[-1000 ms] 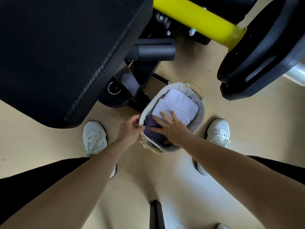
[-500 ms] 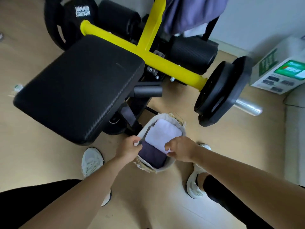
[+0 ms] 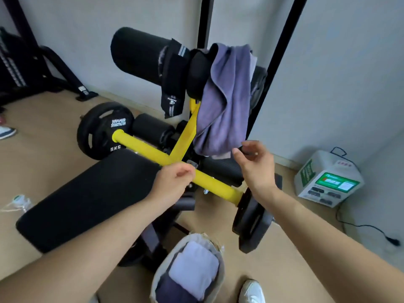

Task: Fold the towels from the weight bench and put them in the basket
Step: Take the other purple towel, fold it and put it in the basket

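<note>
A purple towel hangs over the top roller pad of the weight bench. My right hand is raised just under the towel's lower edge, fingers apart, holding nothing. My left hand is loosely curled in front of the yellow bar, empty. The basket stands on the floor at the bottom middle with a folded white towel and a folded dark purple towel inside.
Black weight plates sit on both ends of the yellow bar. A black strap hangs beside the purple towel. A white and green box with a cable stands by the wall. My white shoe is right of the basket.
Both hands have left the basket and risen toward the hanging purple towel. My view has tilted up from the basket to the bench's upright and the wall.
</note>
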`<state>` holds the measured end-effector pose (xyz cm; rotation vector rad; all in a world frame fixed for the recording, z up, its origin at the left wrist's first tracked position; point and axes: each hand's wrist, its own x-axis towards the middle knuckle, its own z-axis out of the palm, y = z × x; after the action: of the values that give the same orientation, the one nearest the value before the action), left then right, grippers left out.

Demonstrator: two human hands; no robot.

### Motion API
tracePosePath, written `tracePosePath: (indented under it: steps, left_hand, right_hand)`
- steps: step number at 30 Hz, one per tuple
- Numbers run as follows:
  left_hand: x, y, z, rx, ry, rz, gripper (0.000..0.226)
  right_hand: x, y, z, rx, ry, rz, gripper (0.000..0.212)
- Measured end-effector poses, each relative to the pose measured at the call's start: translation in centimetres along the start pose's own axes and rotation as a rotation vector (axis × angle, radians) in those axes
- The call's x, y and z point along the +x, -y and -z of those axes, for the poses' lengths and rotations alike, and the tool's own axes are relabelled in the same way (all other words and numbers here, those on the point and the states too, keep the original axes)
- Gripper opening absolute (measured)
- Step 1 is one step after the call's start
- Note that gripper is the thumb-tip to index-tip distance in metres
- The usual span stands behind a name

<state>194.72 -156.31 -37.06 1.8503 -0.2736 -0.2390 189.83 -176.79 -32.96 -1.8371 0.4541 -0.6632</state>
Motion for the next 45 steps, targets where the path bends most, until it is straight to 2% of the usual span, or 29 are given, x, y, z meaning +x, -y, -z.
tracePosePath:
  steps: [2,4,6,8,10,12,13,16,19,22,24,27,30,33,38,42,45]
  left_hand:
    - [2.9,-2.8,-0.6,-0.059,-0.055,-0.034,0.009]
    - [5.7,-5.4,-1.5,-0.086,-0.11,-0.061,0.027]
    - [7.9,-8.2,-2.5,-0.082,-0.141,-0.085,0.052]
    - [9.4,-10.5,-3.4,-0.097,-0.14,-0.093,0.064]
    - [10.7,-11.9,-4.2,-0.095,-0.151,-0.112,0.05]
    - [11.3,-12.8,-4.6,-0.06,-0.196,-0.14,0.018]
    - [11.5,-13.1,-4.6,-0.042,-0.22,-0.148,0.009]
    - [11.2,-13.5,-4.0,-0.13,-0.226,-0.147,0.019]
    - [11.0,-13.7,-2.2,-0.317,-0.295,-0.038,0.023]
    - [11.4,-13.2,-0.1,-0.286,-0.363,0.001,0.024]
    - [11.5,-12.8,0.9,-0.251,-0.368,0.007,0.023]
    - [11.6,-12.1,2.4,-0.333,-0.41,0.037,0.026]
    - [11.6,-11.3,5.0,-0.537,-0.528,0.106,0.038]
    - [10.0,-9.8,8.0,-0.57,-0.611,0.124,0.036]
    - [2.3,-7.4,10.0,-0.426,-0.455,0.033,0.02]
    - [-4.8,-6.7,9.9,-0.539,-0.219,0.066,0.025]
    - [-8.5,-6.3,9.3,-0.453,-0.123,-0.009,0.013]
  right_hand:
    - [3.4,1.8,0.0,0.0,-0.031,0.007,0.038]
    - [6.3,3.5,-0.1,-0.034,-0.062,0.027,0.051]
    - [8.5,5.1,-0.1,-0.069,-0.086,0.055,0.051]
    - [9.9,6.0,-0.1,-0.087,-0.082,0.031,0.043]
    - [10.9,6.4,0.0,-0.114,-0.077,-0.002,0.035]
    - [11.6,6.5,0.2,-0.157,-0.091,0.001,0.027]
    - [11.8,6.8,0.4,-0.167,-0.107,0.013,0.023]
    - [12.2,7.9,1.0,-0.195,-0.116,0.14,0.016]
    - [13.2,8.9,1.6,-0.468,-0.028,0.425,0.035]
    - [14.8,9.8,1.9,-0.729,0.097,0.551,0.048]
    - [15.4,10.5,2.0,-0.865,0.187,0.544,0.05]
    - [16.2,11.2,2.1,-0.968,0.192,0.539,0.046]
    - [16.7,11.8,2.3,-0.95,0.208,0.43,0.045]
    - [16.7,11.9,2.3,-0.911,0.215,0.351,0.052]
    - [15.8,12.2,1.0,-0.902,0.195,0.268,0.065]
    - [14.5,12.3,0.0,-0.93,0.206,0.201,0.076]
    - [13.1,12.7,-0.5,-0.954,0.208,0.178,0.078]
